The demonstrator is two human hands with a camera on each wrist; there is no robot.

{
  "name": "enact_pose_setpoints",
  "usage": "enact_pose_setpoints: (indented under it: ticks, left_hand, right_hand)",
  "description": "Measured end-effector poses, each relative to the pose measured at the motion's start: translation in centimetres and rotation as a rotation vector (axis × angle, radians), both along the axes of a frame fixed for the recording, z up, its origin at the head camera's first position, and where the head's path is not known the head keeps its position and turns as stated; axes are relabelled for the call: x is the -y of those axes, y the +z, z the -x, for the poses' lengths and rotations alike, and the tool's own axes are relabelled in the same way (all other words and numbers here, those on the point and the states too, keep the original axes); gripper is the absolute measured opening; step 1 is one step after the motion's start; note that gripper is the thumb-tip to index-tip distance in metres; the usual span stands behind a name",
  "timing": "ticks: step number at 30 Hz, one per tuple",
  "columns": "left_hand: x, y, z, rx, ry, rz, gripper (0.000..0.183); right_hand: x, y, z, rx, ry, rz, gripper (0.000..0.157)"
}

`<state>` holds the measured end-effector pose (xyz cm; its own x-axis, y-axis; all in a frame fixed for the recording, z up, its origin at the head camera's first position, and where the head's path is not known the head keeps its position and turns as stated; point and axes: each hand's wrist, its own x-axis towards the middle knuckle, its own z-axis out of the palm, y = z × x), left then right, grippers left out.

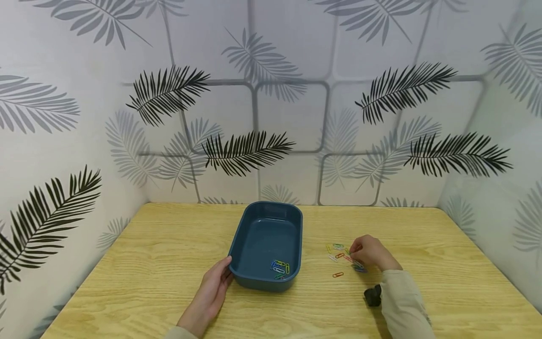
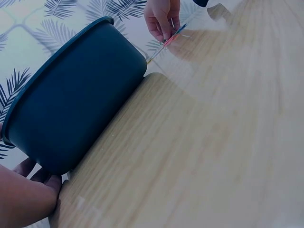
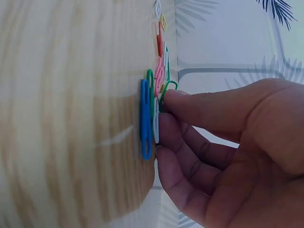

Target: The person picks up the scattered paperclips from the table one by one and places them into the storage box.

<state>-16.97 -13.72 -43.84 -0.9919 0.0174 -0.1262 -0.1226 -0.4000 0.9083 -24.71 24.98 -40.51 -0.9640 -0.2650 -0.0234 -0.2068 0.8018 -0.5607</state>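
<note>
A deep blue rectangular tray [image 1: 267, 235] sits on the table, with several colored paper clips [image 1: 279, 270] near its front right corner. At its front left corner my left hand [image 1: 211, 289] grips it, thumb at the rim and fingers low against the outer wall. To the tray's right, my right hand [image 1: 372, 253] is among loose paper clips. Between its thumb and index finger it pinches a green paper clip [image 3: 169, 81]. A blue paper clip [image 3: 146, 118] lies on the table close by the fingertips, beside white, pink and other green ones. The remaining fingers are curled.
A red paper clip [image 1: 338, 274] lies apart, nearer the front than the loose group. A small black device [image 1: 372, 295] is at the right sleeve. Behind the wooden table [image 1: 169, 245] stands a wall [image 1: 288, 179] with a leaf pattern.
</note>
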Motion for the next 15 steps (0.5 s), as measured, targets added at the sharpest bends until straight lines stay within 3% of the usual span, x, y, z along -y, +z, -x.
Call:
enact_pose_setpoints:
  ticks: [15]
  left_hand:
    - [0.05,0.00,0.03,0.012,0.005,0.005,0.059]
  right_hand:
    - [-0.52,0.13,-0.25,0.099,-0.075,0.161,0.010]
